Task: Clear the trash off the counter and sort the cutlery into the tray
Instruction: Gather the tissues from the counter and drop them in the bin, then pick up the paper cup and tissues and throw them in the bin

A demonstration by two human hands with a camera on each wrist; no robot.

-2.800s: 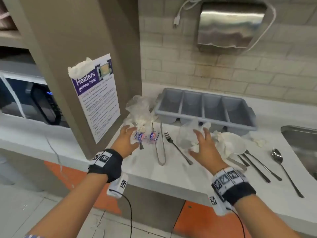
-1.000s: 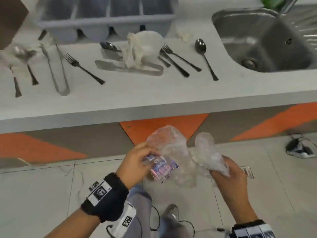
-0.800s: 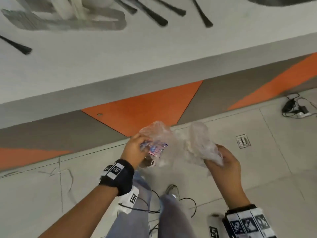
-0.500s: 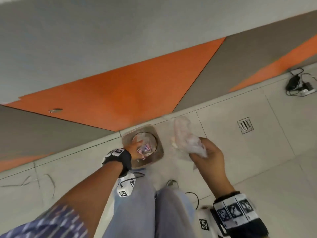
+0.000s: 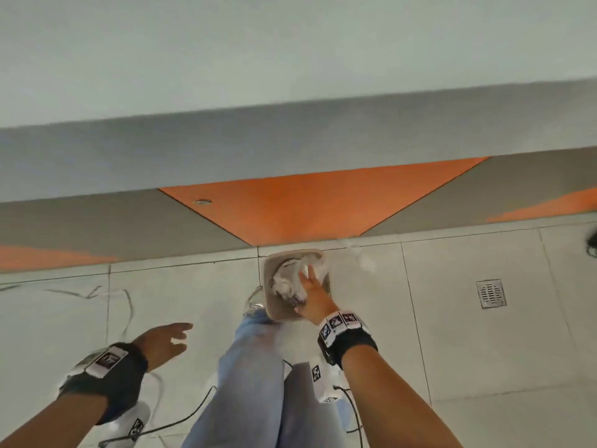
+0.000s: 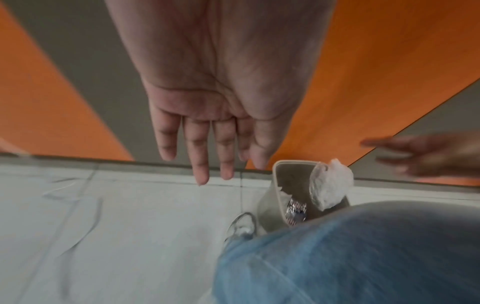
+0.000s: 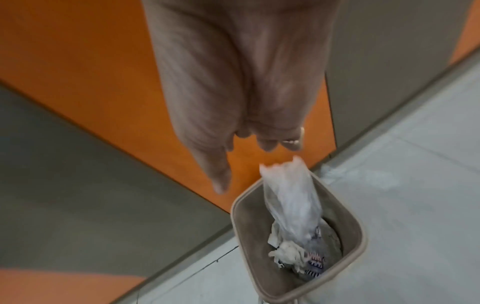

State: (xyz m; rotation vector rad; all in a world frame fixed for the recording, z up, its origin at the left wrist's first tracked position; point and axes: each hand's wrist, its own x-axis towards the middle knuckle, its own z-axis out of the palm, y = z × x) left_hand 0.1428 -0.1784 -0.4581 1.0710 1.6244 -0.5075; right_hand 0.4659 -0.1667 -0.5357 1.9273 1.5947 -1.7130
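Note:
A beige bin [image 5: 269, 286] stands on the floor against the counter base. My right hand [image 5: 310, 286] hovers over its mouth with fingers spread and holds nothing. Just below those fingertips [image 7: 221, 183] a clear plastic bag [image 7: 291, 203] drops into the bin [image 7: 361, 236], free of the hand. At the bottom lie a printed wrapper [image 7: 315, 265] and crumpled tissue [image 7: 288, 252]. My left hand [image 5: 176, 334] hangs off to the left, fingers straight and empty [image 6: 223, 164]. The left wrist view shows the bag [image 6: 331, 183] and wrapper [image 6: 296, 209] too. Cutlery and tray are out of view.
The counter's front edge [image 5: 290, 124] overhangs an orange and grey panel [image 5: 307, 205]. My jeans-clad legs [image 5: 258, 383] stand right beside the bin. Cables [image 5: 181, 425] trail on the tiled floor, and a floor drain [image 5: 491, 294] sits to the right.
The left hand released the wrapper into the bin and drew back to the left. The right hand moved over the bin and let go of the plastic bag.

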